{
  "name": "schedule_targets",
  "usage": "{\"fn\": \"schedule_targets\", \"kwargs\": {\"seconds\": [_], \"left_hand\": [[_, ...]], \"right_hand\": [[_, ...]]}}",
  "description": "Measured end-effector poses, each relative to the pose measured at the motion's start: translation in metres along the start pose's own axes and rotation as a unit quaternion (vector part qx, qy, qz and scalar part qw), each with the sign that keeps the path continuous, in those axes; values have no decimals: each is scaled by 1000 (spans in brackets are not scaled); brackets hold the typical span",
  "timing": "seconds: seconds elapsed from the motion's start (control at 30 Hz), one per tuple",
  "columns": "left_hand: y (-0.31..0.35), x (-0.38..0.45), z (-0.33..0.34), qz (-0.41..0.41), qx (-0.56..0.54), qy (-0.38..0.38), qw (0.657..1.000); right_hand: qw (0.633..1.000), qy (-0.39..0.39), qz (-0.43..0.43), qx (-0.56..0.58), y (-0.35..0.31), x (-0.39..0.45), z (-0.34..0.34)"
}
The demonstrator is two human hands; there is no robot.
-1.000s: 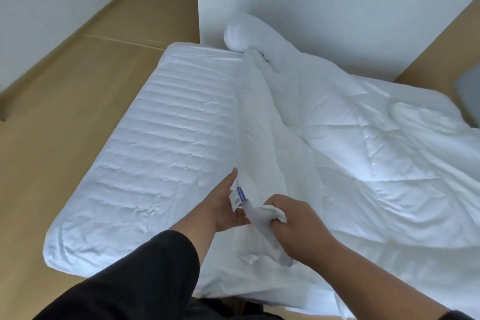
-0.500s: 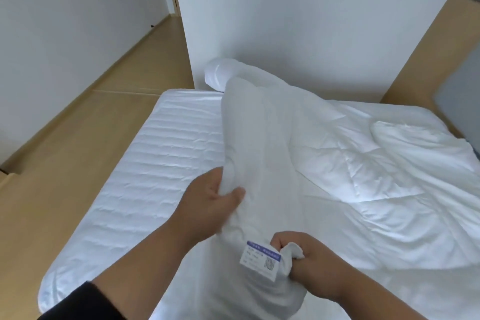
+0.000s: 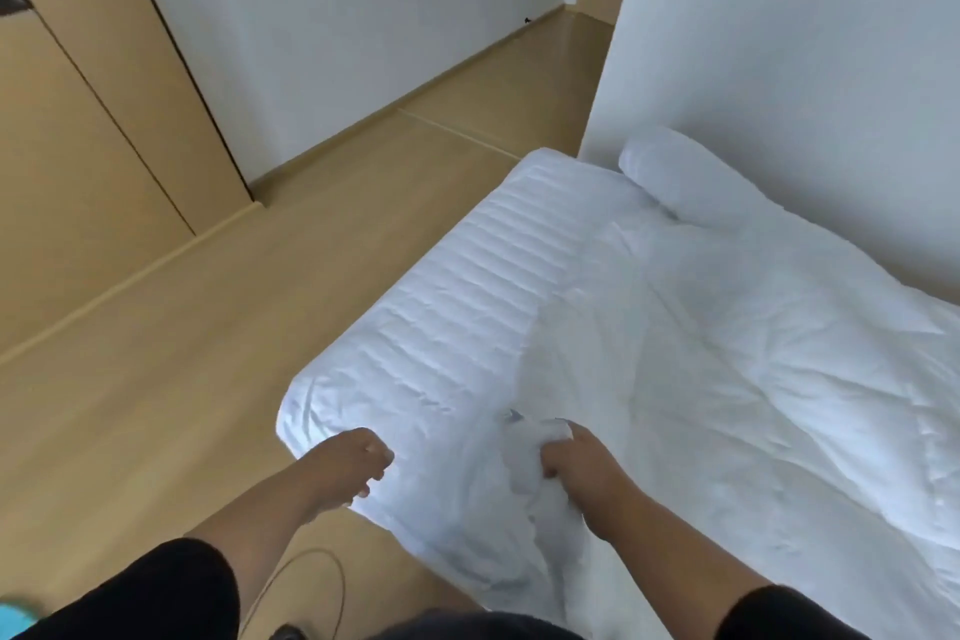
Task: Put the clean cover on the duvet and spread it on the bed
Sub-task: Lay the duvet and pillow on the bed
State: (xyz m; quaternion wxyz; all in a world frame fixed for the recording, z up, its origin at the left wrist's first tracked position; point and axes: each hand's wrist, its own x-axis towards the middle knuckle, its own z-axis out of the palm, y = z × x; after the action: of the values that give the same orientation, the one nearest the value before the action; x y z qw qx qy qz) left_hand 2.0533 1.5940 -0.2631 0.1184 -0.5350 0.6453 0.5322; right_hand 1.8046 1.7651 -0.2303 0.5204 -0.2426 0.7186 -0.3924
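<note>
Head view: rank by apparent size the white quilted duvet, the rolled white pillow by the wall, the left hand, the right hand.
1. White quilted duvet, largest by far.
2. Rolled white pillow by the wall.
3. Left hand and right hand: alike, not ranked. They sit nearer the camera than the pillow, so that gap is unsure.

The bed stands on a pale wood floor, its far end against a white wall. Its ribbed white pad shows bare ahead of the left grip, which rests curled at the bed's near corner. The duvet lies rumpled on the bed, ahead and to the right of the right grip, whose fingers clutch a bunch of its near edge. A pillow lies at the far end, well ahead of both grips, touching the wall. A thin cable loops on the floor, behind the left grip.
</note>
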Motion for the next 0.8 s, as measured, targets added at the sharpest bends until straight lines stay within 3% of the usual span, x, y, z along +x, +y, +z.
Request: {"fn": "schedule_targets", "kwargs": {"seconds": [0.1,0.23,0.43,0.57,0.67,0.7,0.77,0.8], "left_hand": [[-61,-5,-53,-10,-4,-4,1000],[-108,-18,-130,28,-20,-8,999],[-147,-19,-246,31,-68,64,995],[-145,0,-282,56,1,44,997],[-164,14,-315,44,84,33,995],[-173,20,-330,26,85,31,996],[-196,35,-364,-26,70,31,997],[-207,47,-383,-52,71,32,996]], "right_hand": [[1000,-6,-5,-11,-27,35,98],[997,66,-32,-16,-83,68,212],[982,117,-143,39,-192,109,298],[980,96,-145,-93,-215,167,351],[947,-38,3,-318,-174,218,384],[919,-113,77,-370,-156,234,387],[825,-270,201,-453,-128,264,392],[784,-304,236,-487,-120,280,394]]}}
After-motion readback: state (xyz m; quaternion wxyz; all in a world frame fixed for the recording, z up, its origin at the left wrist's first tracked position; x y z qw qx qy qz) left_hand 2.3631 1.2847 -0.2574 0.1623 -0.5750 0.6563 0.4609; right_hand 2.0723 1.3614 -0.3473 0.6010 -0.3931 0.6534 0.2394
